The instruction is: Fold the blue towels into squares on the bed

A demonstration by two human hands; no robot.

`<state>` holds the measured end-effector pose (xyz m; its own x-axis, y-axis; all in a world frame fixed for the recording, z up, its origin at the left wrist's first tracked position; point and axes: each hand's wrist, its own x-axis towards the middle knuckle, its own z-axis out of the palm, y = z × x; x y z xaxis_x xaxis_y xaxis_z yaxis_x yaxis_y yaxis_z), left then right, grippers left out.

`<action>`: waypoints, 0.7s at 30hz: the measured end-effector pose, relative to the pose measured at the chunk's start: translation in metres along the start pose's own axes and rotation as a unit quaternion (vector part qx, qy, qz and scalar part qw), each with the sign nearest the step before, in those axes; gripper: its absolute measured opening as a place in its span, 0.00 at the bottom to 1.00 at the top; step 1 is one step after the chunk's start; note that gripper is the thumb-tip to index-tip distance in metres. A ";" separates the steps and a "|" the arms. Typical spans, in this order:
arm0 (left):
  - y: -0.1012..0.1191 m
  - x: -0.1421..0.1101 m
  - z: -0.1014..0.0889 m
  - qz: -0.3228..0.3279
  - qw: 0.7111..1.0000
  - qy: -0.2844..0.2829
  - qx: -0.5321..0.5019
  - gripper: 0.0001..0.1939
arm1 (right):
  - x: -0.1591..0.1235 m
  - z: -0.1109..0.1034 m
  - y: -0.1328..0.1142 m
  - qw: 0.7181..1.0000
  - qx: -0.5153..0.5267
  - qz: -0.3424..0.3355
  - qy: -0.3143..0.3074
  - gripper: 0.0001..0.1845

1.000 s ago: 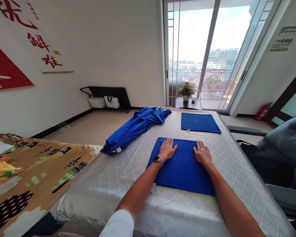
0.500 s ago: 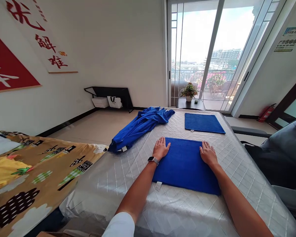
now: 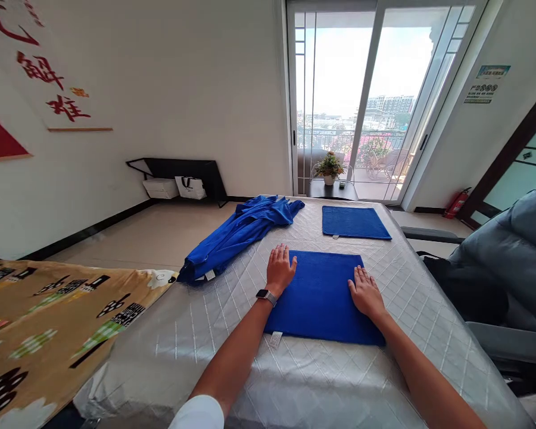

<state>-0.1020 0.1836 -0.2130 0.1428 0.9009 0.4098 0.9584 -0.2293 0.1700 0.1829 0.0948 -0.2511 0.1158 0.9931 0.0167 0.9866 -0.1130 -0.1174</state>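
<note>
A folded blue towel [image 3: 321,295] lies flat on the silver quilted bed cover [image 3: 232,351] in front of me. My left hand [image 3: 280,269] rests open, fingers flat, on the towel's left edge; a watch is on that wrist. My right hand [image 3: 365,292] lies open and flat on the towel's right side. A second folded blue towel [image 3: 355,221] lies farther back on the bed. A crumpled blue cloth [image 3: 239,235] sprawls at the bed's far left edge.
A patterned brown blanket [image 3: 49,322] covers a surface at the left. A grey chair [image 3: 509,268] stands at the right. Beyond the bed are a small table with a potted plant [image 3: 329,168], glass balcony doors, and a black shelf [image 3: 178,173] by the wall.
My hands have slid apart from the towel's middle to its left and right sides. The view has shifted slightly.
</note>
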 end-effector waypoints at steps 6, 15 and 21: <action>0.096 -0.037 0.006 0.195 0.971 -0.101 -0.094 0.31 | 0.000 0.002 0.002 1.000 -0.001 -0.005 0.010 0.37; 0.119 -0.058 0.026 0.187 0.964 -0.172 -0.081 0.42 | -0.001 0.000 0.003 1.000 0.000 -0.015 0.011 0.37; 0.010 -0.069 -0.002 0.085 0.981 -0.171 -0.015 0.42 | -0.001 0.001 0.001 1.000 -0.003 -0.005 0.006 0.37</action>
<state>-0.1026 0.1186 -0.2375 0.3791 0.9188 0.1096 0.9068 -0.3925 0.1540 0.1836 0.0933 -0.2520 0.1068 0.9938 0.0302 0.9885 -0.1029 -0.1104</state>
